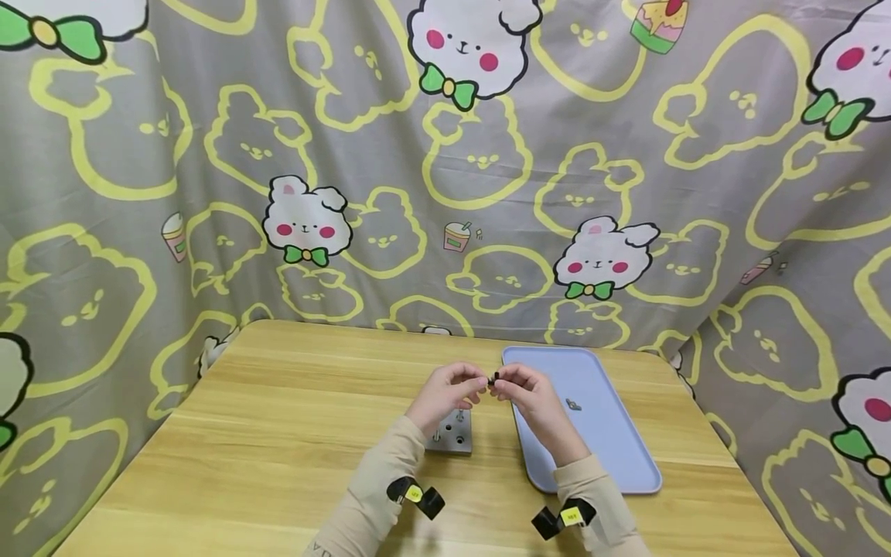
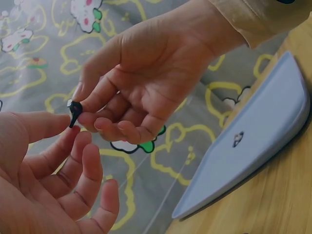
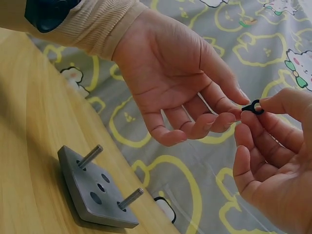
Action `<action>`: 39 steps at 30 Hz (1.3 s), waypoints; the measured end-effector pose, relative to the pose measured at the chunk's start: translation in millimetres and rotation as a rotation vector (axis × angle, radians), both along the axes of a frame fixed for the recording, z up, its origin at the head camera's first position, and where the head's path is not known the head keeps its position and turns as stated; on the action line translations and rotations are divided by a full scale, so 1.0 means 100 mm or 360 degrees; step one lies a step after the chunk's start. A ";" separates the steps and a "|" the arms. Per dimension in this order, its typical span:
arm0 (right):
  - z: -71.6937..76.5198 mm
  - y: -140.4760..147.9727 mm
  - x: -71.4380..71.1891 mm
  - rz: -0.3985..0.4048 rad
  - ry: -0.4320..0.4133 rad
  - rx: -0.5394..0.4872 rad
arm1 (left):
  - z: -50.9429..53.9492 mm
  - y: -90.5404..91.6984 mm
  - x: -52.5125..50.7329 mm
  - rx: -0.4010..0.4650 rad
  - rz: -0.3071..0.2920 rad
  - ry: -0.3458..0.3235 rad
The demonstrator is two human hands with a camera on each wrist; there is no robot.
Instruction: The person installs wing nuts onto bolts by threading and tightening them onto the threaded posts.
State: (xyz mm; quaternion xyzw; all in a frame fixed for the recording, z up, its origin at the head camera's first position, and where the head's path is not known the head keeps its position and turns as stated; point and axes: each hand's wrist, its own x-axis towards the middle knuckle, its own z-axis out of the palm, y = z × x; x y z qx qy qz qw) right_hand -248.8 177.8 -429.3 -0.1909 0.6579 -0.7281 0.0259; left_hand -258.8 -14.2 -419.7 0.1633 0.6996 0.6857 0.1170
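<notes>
Between my two hands, above the table, is a small black part point(image 3: 253, 107) with a ring-shaped end and a narrow tail. My left hand point(image 1: 447, 394) pinches the tail between thumb and fingertips. The ring end is held by the thumb and forefinger of my right hand point(image 1: 532, 398); the fingertips hide some of it. Below my left hand lies a grey metal block point(image 3: 92, 187) with several holes and two upright pins point(image 3: 130, 199). It is partly covered by the left hand in the head view.
A light blue tray point(image 1: 626, 456) lies on the wooden table point(image 1: 278, 433), to the right and partly under my right forearm. A small metal-coloured piece point(image 1: 573, 404) rests in it. A patterned grey curtain point(image 1: 390, 155) hangs behind the table.
</notes>
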 end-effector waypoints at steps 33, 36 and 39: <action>0.16 0.21 -0.02 0.0241 0.0283 0.0530 | 0.01 -0.20 -0.07 0.0024 -0.0427 -0.0120; 0.16 0.21 -0.02 0.0275 0.0362 0.0489 | 0.02 -0.20 -0.08 0.0035 -0.0475 -0.0125; 0.15 0.21 -0.02 0.0275 0.0417 0.0467 | 0.03 -0.20 -0.07 0.0054 -0.0500 -0.0140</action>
